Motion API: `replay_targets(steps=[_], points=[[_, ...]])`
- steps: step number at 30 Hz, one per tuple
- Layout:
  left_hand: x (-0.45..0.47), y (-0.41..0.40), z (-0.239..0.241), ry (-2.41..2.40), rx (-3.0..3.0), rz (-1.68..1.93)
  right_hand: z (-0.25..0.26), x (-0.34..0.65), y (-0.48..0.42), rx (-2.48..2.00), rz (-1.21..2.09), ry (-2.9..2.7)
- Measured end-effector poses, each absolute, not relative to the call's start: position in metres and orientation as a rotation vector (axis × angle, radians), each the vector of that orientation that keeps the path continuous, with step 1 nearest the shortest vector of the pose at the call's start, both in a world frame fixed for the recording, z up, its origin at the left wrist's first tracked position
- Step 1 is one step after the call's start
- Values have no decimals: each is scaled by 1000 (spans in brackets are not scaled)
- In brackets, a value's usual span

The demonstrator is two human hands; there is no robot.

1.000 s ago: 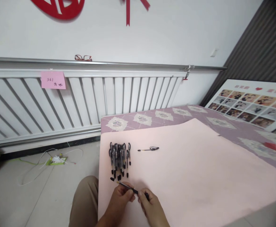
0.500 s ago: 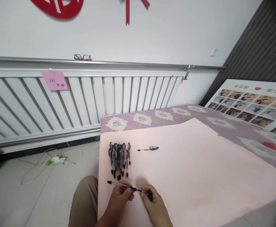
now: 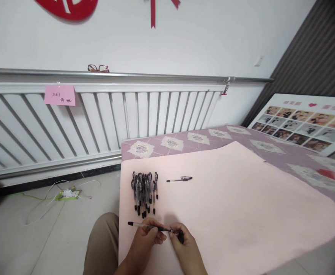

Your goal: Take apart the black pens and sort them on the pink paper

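My left hand (image 3: pixel 146 244) pinches the barrel of a black pen (image 3: pixel 138 225) that lies almost level, its end pointing left. My right hand (image 3: pixel 184 246) is closed on the pen's black cap (image 3: pixel 180 236) at the pen's right end. Both hands hover low over the near edge of a large pink sheet (image 3: pixel 227 202). Just beyond them lies a pile of several black pens (image 3: pixel 143 193). A single pen (image 3: pixel 179 179) lies apart, to the right of the pile.
The pink sheet covers a mauve patterned bed (image 3: pixel 184 143). A white radiator (image 3: pixel 98 118) with a pink note (image 3: pixel 59 95) runs along the wall; glasses (image 3: pixel 98 68) rest on its rail. A photo board (image 3: pixel 305 124) leans at right. Cables (image 3: pixel 67 194) lie on the floor; my knee (image 3: pixel 102 244) shows below.
The pen in my hands has swung from tilted to nearly level and shifted left. My right hand has drawn slightly away along the pen with the cap.
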State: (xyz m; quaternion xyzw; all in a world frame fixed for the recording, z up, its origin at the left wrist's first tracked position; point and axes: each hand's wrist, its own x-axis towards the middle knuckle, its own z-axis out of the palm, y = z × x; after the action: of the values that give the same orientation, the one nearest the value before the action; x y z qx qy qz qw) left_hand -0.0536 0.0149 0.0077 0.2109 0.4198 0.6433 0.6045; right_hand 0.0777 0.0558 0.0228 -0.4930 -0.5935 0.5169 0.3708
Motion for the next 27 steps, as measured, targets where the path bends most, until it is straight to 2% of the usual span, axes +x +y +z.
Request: replay_targets(steps=[7, 14, 18, 27], points=[[-54, 15, 6, 976, 498, 1485, 29, 81, 55, -1283, 1456, -1576], [-54, 16, 3, 1006, 466, 1496, 24, 82, 55, -1255, 1442, -1573], [-54, 15, 1, 992, 428, 1515, 22, 88, 58, -1277, 1408, -1499], [-54, 15, 2, 964, 389, 1545, 16, 92, 59, -1324, 1593, -1292]])
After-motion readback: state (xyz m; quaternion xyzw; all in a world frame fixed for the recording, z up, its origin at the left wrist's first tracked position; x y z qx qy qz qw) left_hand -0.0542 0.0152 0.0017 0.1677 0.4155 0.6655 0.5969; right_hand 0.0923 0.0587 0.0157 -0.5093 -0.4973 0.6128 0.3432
